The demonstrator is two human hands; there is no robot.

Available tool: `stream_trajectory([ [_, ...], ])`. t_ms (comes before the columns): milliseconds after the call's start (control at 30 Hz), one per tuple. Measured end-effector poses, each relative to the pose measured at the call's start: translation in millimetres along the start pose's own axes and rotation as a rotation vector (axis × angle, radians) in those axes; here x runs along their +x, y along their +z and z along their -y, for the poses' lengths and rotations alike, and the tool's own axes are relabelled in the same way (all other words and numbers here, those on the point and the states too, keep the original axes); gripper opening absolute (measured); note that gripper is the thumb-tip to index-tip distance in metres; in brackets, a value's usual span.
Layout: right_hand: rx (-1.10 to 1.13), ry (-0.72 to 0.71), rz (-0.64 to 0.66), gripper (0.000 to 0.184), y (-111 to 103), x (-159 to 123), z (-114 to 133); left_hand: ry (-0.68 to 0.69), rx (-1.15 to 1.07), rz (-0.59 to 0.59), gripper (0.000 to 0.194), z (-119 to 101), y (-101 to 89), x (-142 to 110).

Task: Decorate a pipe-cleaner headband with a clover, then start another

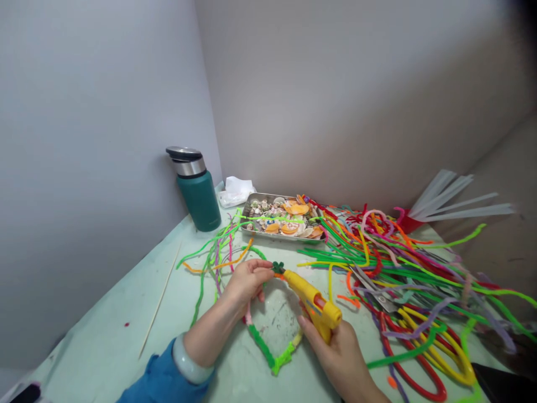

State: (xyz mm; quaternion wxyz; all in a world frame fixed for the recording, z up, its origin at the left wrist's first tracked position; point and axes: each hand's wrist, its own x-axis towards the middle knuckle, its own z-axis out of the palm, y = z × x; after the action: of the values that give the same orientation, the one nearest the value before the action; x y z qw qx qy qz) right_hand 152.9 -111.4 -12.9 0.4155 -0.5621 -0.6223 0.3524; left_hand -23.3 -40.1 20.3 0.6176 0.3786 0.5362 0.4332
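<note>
My right hand (331, 347) is wrapped round the handle of a yellow hot glue gun (308, 294). The gun's nozzle points up and left, at a small dark green leaf-like piece (278, 267). My left hand (249, 280) pinches that green piece between thumb and fingertips, close to the nozzle. Below the hands, a ring wrapped in coloured pipe cleaners (262, 346) lies on the table, green at its lower part with pink on its left side. Part of the ring is hidden by my hands and the gun.
A metal tray (285, 237) of shells stands at the back. Left of it are a teal bottle (199, 201) and white tissue (237, 190). Pipe cleaners (419, 268), scissors (373, 288) and glue sticks (444, 196) crowd the right. A thin stick (159, 302) lies left.
</note>
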Motion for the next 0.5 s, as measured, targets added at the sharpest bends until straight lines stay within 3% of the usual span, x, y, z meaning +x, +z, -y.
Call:
stream_trajectory([
  [233,-0.056,-0.015,0.026,0.034,-0.2,1.3,1.3,0.019,0.011,0.005,0.027,1.7,1.6,2.4],
  [500,-0.079,0.038,-0.048,0.04,-2.4,3.1,-0.3,-0.029,-0.071,0.034,0.018,-13.5,21.7,3.9],
])
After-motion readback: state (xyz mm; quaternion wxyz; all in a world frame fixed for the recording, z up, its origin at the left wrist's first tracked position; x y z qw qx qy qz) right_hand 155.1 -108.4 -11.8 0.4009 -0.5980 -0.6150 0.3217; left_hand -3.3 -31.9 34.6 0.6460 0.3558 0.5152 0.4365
